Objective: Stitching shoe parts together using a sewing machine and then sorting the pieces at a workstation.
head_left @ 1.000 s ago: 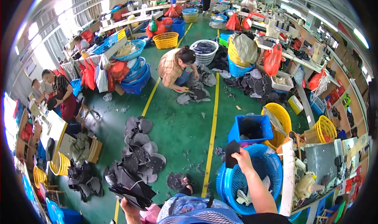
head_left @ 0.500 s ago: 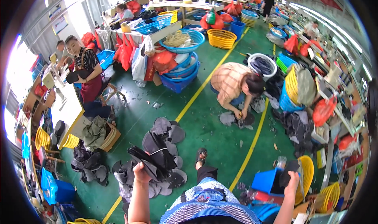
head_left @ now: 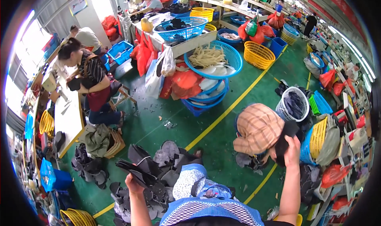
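Sewing machines [head_left: 49, 82], fabric heaps [head_left: 88, 167], plastic baskets [head_left: 258, 61] — it's a workshop.

a green floor [head_left: 186, 125] with yellow lines [head_left: 224, 113] spans the middle; bright windows [head_left: 35, 32] line the left edge, grey curtains [head_left: 119, 1] hang upper left, a pale worktable [head_left: 68, 117] stands at left, strip lights [head_left: 369, 68] glow upper right.

The green floor [head_left: 216, 146] carried a broad heap of grey cut fabric pieces [head_left: 160, 190]; a smaller dark fabric pile [head_left: 89, 168] lay left of the heap, pale scraps [head_left: 170, 125] and stacked blue tubs [head_left: 202, 111] beyond it, a white plastic basket [head_left: 282, 108] and a yellow openwork basket [head_left: 258, 56] beyond it rightward
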### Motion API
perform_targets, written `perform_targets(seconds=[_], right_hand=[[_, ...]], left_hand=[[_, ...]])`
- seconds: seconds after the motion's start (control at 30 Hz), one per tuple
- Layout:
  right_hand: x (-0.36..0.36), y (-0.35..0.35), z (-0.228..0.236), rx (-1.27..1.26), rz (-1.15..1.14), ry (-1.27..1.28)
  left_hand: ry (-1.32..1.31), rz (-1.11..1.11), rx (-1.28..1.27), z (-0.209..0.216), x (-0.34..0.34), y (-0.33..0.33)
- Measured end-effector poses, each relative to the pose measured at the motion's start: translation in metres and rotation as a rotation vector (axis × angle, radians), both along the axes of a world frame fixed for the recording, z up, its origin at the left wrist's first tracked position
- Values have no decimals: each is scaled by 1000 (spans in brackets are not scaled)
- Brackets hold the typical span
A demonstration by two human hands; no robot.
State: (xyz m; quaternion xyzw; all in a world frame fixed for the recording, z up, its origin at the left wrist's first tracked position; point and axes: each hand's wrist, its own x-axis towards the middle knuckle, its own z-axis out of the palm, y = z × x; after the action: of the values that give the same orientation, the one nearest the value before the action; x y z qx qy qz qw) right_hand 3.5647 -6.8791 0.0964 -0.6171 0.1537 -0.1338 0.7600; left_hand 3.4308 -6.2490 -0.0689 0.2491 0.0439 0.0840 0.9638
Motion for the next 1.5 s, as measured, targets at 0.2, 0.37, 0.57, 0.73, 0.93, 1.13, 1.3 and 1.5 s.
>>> perform_targets(seconds=[0.2, 0.37, 0.57, 0.73, 0.93, 1.13, 1.3, 1.5], right_hand=[[209, 53, -23, -36, 103, -46], [315, 12, -23, -72, 46, -15], [416, -62, -43, 56, -21, 23], [470, -124, -59, 76, -118, 109], [465, -228, -66, 81, -409, 251], [491, -315, -43, 64, -690, 223], [596, -396, -34, -35, -713, 260], [806, -508, -48, 120, -348, 290]], left_hand=[[-197, -124, 116, 11, 216, 3], [-264, -357, 167, 40, 456, -70], [-233, -659, 192, 82, 677, -220], [-288, -812, 32, 24, 788, -281], [-14, -809, -86, 1, 882, -378], [144, -1010, -160, -33, 1009, -520], [297, -1084, -54, -13, 1100, -624], [285, -850, 12, 14, 1194, -635]])
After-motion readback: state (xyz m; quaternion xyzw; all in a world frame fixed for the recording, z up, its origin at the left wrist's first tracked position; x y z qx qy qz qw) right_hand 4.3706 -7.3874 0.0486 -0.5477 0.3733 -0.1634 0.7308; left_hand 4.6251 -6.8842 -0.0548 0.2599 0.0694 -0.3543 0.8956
